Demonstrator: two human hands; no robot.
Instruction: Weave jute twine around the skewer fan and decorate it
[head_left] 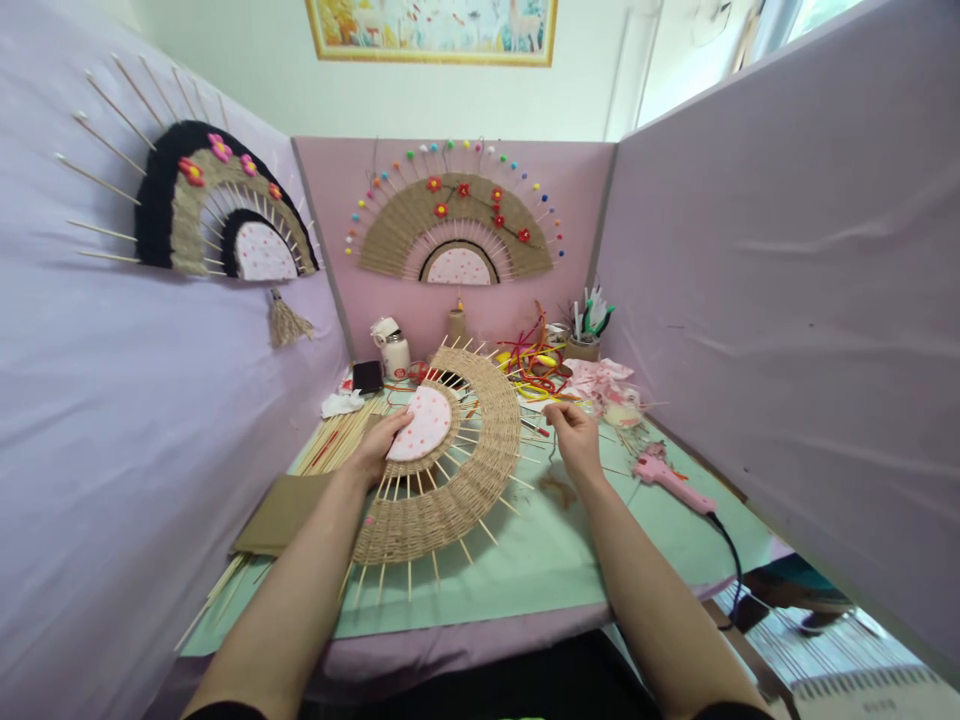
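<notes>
My left hand (pixel 380 445) grips a woven fan (pixel 491 425) by its pink dotted half-round centre, thumb on the front face. The fan is tilted, its band of twine woven over thin wooden sticks whose ends poke out past the outer edge. To the right of the fan, my right hand (pixel 574 435) is closed in a pinch on a strand of twine (pixel 553 450), which hangs below the fingers. A loose tuft of brown twine (pixel 557 490) lies on the green tabletop under it.
A pink glue gun (pixel 675 485) with a dark cord lies at right. Behind are coloured pipe cleaners (pixel 536 365), a pot of tools (pixel 583 345) and a white bottle (pixel 391 350). Brown cardboard (pixel 281 512) and wooden sticks (pixel 334 440) lie left. Finished fans (pixel 457 225) hang on the partitions.
</notes>
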